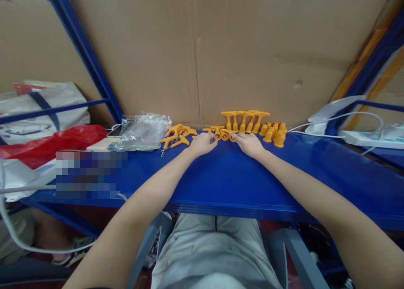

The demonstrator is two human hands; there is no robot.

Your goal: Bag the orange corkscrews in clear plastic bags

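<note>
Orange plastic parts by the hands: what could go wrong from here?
The upright T-shaped pieces stand close behind the right hand; a nudge might topple the row. The left hand works beside loose pieces with small screws, which could get knocked toward the plastic bag and lost.

Both arms outstretched; left hand [203, 143] curled; right hand [249, 144] flat

— What am I seeing at the fingertips?
— Small orange plastic pieces [221, 133], T-shaped with round open ends, lying on their sides on the blue shelf [221, 183].
— Where exactly?
— Between my two hands, just in front of the upright orange row; I can't count them.
</note>
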